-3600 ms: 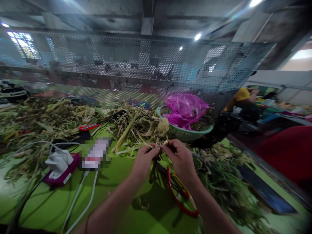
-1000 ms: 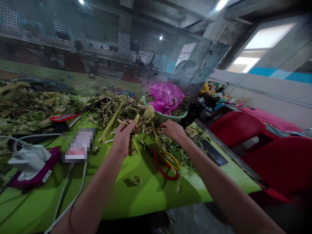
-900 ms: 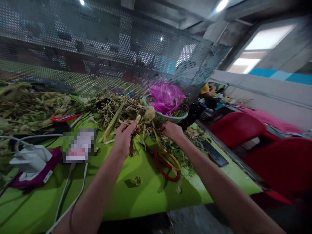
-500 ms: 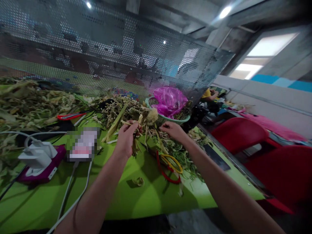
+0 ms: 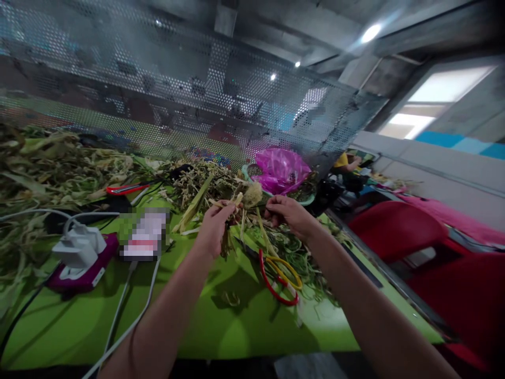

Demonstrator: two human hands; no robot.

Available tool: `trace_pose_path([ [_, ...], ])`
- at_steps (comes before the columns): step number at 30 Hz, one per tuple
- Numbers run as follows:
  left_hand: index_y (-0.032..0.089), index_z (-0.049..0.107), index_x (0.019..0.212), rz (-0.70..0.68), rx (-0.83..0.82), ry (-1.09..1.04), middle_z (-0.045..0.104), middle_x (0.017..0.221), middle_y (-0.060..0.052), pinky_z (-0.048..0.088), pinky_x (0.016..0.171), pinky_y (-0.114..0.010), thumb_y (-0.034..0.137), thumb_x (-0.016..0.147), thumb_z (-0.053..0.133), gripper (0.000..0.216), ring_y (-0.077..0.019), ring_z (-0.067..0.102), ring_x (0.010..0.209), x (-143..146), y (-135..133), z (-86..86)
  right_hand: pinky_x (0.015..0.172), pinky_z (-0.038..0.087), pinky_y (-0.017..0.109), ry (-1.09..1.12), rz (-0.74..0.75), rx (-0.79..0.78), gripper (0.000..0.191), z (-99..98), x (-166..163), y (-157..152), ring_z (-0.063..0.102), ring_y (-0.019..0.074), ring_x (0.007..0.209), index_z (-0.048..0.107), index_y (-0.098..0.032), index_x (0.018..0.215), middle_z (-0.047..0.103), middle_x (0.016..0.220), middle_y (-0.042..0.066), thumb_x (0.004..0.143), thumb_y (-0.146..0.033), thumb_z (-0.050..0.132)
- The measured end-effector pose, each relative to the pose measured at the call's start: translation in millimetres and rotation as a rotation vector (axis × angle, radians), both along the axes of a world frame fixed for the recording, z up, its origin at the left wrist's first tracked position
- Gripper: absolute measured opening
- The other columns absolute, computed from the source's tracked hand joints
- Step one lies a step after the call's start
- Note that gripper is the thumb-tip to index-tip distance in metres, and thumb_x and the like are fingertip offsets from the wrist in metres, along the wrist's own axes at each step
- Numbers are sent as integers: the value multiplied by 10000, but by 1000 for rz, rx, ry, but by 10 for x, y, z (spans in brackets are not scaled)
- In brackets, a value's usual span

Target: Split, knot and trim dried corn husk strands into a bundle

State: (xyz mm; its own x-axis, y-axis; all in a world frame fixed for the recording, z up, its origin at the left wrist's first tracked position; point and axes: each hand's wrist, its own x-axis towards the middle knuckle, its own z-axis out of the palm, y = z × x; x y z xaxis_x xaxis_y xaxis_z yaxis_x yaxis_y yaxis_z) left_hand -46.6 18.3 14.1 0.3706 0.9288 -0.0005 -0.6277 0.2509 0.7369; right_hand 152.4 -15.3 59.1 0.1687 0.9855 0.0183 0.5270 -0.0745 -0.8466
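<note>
My left hand is closed around a bundle of dry, pale plant-fibre strips that look like corn husk. The loose ends hang below the fingers over the green table. At the bundle's upper right sits a fuzzy tan ball; whether it is attached to the strips I cannot tell. To the right, apart from the bundle, my right hand has its fingers pinched together; what they hold, if anything, is too small to see. Scissors with red and yellow handles lie below, between the hands.
A purple plastic bag fills a pale green basket behind my hands. Dried husks are heaped at left. A phone, a purple power strip and cables lie on the left. Red chairs stand at right.
The whole scene has shifted slightly right and down in view. My right hand's wrist has turned a little, fingers still pinched; my left hand keeps its hold on the bundle.
</note>
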Motion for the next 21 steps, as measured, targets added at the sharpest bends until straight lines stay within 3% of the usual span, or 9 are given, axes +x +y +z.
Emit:
trace_pose_path([
  [2, 158, 640, 800, -55, 3, -1, 642, 768, -7, 449, 602, -211, 280, 645, 713, 210, -84, 554, 607, 5, -16, -3, 398, 354, 170, 126, 75, -19, 194, 107, -101, -69, 473, 61, 422, 507, -179, 786, 588, 595, -33, 755, -337, 616],
  [6, 159, 641, 830, -174, 63, 7, 617, 692, 5, 469, 640, -225, 288, 673, 702, 212, -101, 579, 622, 34, -30, -26, 407, 350, 152, 87, 180, -36, 226, 267, -302, -165, 465, 55, 465, 536, -172, 790, 564, 576, -42, 734, -350, 664],
  [13, 151, 589, 827, -222, 38, -34, 651, 798, -35, 498, 696, -254, 300, 653, 738, 273, -120, 614, 701, 65, -38, -23, 423, 381, 175, 25, 167, 98, 202, 357, -410, -184, 482, 73, 498, 529, -181, 803, 520, 600, -49, 756, -345, 636],
  [17, 153, 573, 825, -183, 46, -51, 631, 779, -18, 505, 742, -269, 322, 641, 755, 309, -122, 620, 729, 68, -16, -50, 507, 407, 205, -269, 172, 184, 182, 372, -352, -208, 522, 97, 566, 612, -180, 897, 581, 675, -20, 773, -313, 620],
  [21, 145, 575, 823, -180, 120, -14, 622, 745, -10, 496, 716, -257, 341, 677, 723, 286, -110, 606, 687, 66, 1, -71, 661, 414, 234, -653, 201, 300, 84, 426, -380, -293, 594, 138, 730, 677, -203, 818, 662, 795, 6, 779, -245, 616],
])
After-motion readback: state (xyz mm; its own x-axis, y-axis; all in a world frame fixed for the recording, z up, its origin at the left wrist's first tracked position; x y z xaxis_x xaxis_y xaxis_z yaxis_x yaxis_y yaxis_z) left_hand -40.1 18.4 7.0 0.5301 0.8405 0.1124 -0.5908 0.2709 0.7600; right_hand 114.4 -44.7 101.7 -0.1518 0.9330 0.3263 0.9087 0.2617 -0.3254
